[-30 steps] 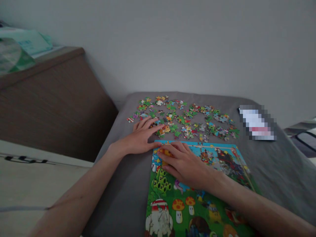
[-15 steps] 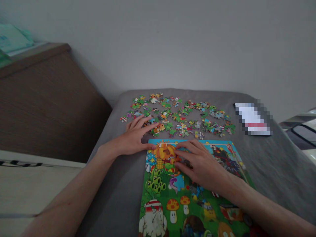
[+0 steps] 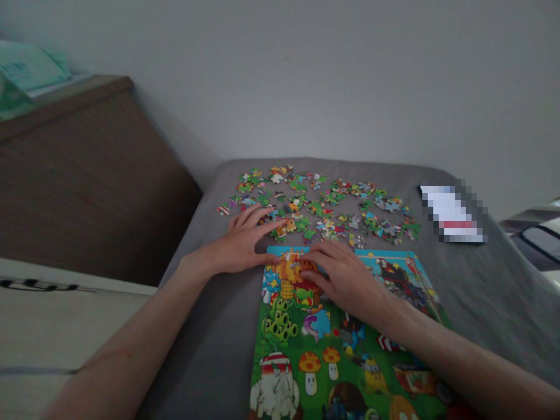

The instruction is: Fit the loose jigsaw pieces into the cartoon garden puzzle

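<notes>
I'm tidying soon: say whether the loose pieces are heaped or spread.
Spread: the loose pieces lie scattered over the grey cloth, which shows between them.

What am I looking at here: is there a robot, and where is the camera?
No robot: these are a person's bare hands, and every picture comes from one camera on that person's head, looking forward and down. A colourful puzzle board, loose puzzle pieces and a blurred-out, phone-like device lie on grey cloth. The left hand is spread, its thumb at the board's corner. The right hand works over the board; whether it holds a piece is unclear.
</notes>
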A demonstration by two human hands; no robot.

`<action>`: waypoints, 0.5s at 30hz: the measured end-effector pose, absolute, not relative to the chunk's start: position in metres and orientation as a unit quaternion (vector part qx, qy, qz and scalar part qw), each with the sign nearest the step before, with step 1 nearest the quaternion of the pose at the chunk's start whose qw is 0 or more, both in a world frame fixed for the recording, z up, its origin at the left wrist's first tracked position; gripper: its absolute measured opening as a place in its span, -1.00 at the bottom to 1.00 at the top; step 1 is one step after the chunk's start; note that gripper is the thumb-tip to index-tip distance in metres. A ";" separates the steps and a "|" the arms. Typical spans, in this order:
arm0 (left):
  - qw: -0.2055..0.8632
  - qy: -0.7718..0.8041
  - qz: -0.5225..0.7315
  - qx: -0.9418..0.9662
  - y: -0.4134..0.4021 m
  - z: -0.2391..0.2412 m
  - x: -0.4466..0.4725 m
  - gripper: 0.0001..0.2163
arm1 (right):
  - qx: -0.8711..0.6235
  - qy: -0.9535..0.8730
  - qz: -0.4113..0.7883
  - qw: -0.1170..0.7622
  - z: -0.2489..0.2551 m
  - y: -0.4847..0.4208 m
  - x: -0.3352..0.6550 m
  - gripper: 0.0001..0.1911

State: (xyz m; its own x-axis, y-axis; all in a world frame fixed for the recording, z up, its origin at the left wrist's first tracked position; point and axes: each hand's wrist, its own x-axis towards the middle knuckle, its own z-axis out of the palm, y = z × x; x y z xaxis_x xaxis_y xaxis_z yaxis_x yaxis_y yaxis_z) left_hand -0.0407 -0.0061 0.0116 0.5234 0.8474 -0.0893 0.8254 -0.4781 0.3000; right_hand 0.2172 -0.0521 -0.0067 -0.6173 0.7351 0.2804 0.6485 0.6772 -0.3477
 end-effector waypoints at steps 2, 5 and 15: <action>0.156 0.489 0.033 0.858 -0.006 0.012 -0.041 -0.26 | -0.373 -0.896 0.118 0.209 -0.006 -0.053 0.214 -0.80; 0.161 0.491 0.036 0.855 -0.007 0.013 -0.040 -0.26 | -0.343 -0.904 0.131 0.218 -0.005 -0.056 0.213 -0.79; 0.150 0.490 0.036 0.858 -0.008 0.012 -0.041 -0.27 | -0.331 -0.912 0.123 0.209 -0.004 -0.064 0.217 -0.77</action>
State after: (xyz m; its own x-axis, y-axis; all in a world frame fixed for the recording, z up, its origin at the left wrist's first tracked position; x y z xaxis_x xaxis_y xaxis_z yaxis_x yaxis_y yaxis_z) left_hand -0.0406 -0.0077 0.0119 0.5178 0.8512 -0.0856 0.8297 -0.4752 0.2931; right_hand 0.2171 -0.0644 -0.0044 -0.6935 0.6552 0.2998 0.5524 0.7506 -0.3626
